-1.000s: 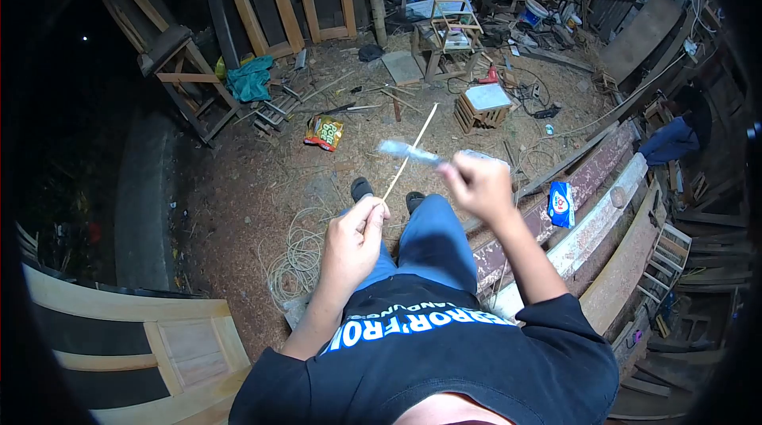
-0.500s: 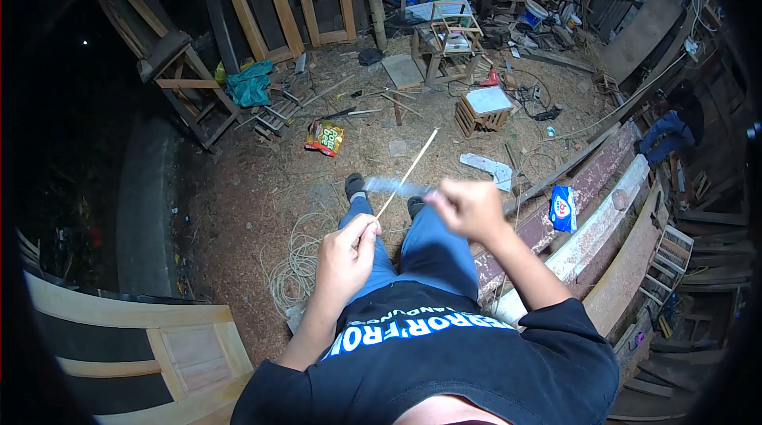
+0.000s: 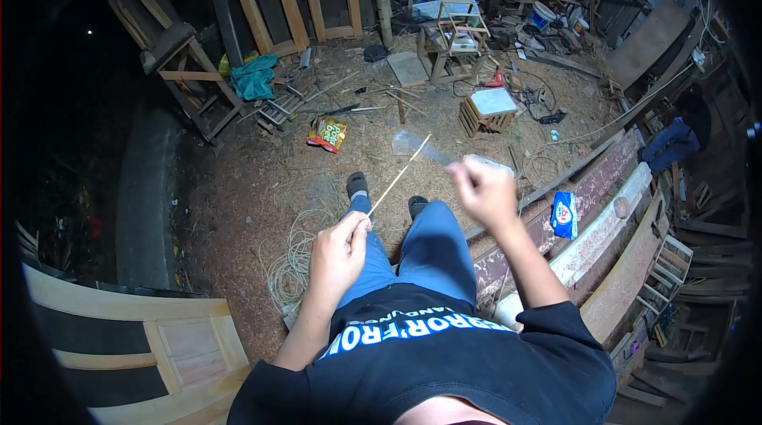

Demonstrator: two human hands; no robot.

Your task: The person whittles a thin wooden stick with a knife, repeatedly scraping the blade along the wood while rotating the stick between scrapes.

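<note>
My left hand point(image 3: 338, 254) is closed around the lower end of a thin, pale wooden stick point(image 3: 401, 175), which slants up and away to the right. A knife point(image 3: 432, 153) with a broad grey blade, smeared by motion, sticks out from my right hand point(image 3: 486, 193). The fingers of that hand are wrapped round its handle, which they hide. The blade points up and left, its far end overlapping the stick's upper part in this view. Both hands are in front of my knees.
Coiled pale cord point(image 3: 290, 266) lies by my left leg. A snack bag point(image 3: 327, 134), a slatted wooden crate point(image 3: 486, 111) and a red power tool point(image 3: 496, 79) are on the littered ground. A blue-white packet point(image 3: 564, 215) rests on planks to the right; another person point(image 3: 676, 135) is beyond.
My right hand has moved up and to the right, swinging the knife from low across the stick toward its upper end. The left hand has shifted slightly left and keeps hold of the stick.
</note>
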